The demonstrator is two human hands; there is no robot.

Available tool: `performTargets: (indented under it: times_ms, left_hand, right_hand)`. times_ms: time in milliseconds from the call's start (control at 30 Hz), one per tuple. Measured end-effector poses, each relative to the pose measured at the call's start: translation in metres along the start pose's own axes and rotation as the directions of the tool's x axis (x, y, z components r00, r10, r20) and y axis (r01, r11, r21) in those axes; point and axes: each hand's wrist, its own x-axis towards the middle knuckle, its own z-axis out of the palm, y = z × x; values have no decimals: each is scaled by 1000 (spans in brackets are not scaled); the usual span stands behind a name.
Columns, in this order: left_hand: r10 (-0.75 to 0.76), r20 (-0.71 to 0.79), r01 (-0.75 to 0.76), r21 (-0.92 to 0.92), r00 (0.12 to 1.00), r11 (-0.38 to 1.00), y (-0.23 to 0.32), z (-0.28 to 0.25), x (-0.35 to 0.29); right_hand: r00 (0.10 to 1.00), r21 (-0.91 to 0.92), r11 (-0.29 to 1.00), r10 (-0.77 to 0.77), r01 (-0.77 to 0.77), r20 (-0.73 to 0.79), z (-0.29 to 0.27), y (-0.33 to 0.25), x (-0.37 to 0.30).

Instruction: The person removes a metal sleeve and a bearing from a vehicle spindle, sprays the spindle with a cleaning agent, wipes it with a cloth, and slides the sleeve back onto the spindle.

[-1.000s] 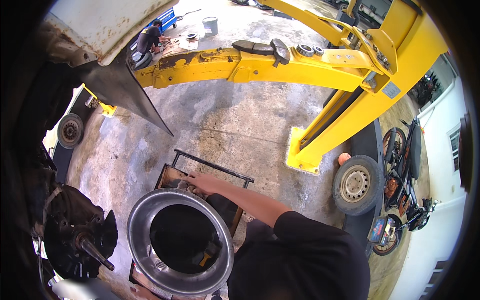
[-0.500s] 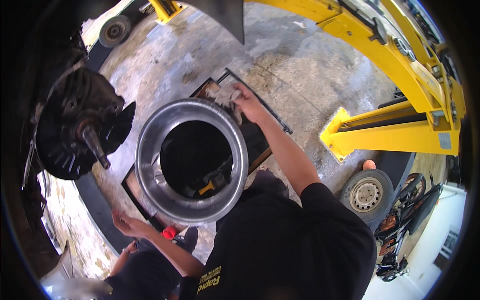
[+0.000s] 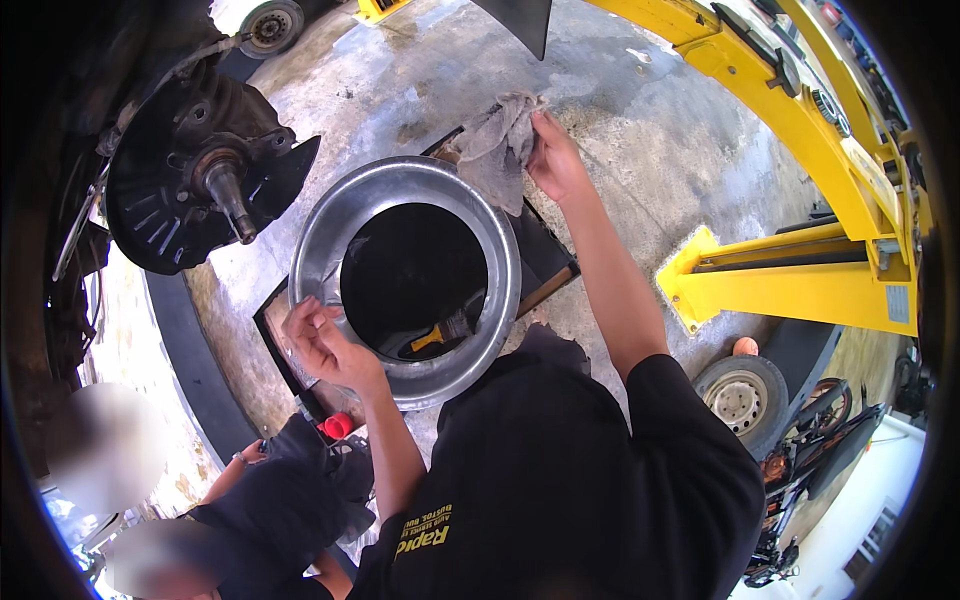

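Note:
A grey rag (image 3: 497, 150) hangs from my right hand (image 3: 556, 162), its fingers closed on one edge above the far rim of a round metal basin (image 3: 503, 290). Dark liquid (image 3: 412, 265) lies in the basin. A brush with a yellow handle (image 3: 428, 340) rests inside, near the edge closest to me. My left hand (image 3: 335, 348) is by the basin's near-left rim, palm up, its fingers loosely bent and apart with nothing in them. Whether it touches the rim I cannot tell.
At left hangs a wheel hub spindle (image 3: 228, 200) with a dark backing plate (image 3: 150, 225). A yellow lift post (image 3: 800, 280) stands at right by a wheel (image 3: 742, 400). Another person (image 3: 270, 490) crouches at lower left near a red cap (image 3: 337, 426). A dark tray (image 3: 535, 255) sits under the basin.
My right hand has lifted the rag up and to the right, and it now hangs loose. My left hand has moved up and right to the basin's rim. The view has shifted.

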Motion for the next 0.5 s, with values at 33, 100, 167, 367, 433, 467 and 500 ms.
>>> performTargets:
  times_ms: [33,100,167,367,433,467,500]
  left_hand:
    - [-41,58,41,-1,997,999,2,2,-2]
    - [-116,173,114,25,978,993,10,10,-6]
    - [-176,332,168,53,927,984,21,28,0]
    - [-296,528,467,-226,796,855,61,71,-7]
    - [-165,342,181,-15,925,983,78,54,3]
    - [-78,190,80,-3,979,997,89,47,12]
    - [-65,11,66,-183,998,981,101,51,26]
  right_hand:
    - [998,-65,998,-23,19,-55,6,0,-2]
    - [994,-101,994,-44,35,-95,12,2,-9]
    - [998,-95,995,-45,40,-48,26,-2,-30]
    - [948,-229,959,-90,165,306,144,5,-111]
    - [923,-300,907,-190,296,335,174,1,-110]
    - [905,-333,869,-248,365,345,187,0,-109]
    - [898,-428,797,-313,425,308,204,1,-105]
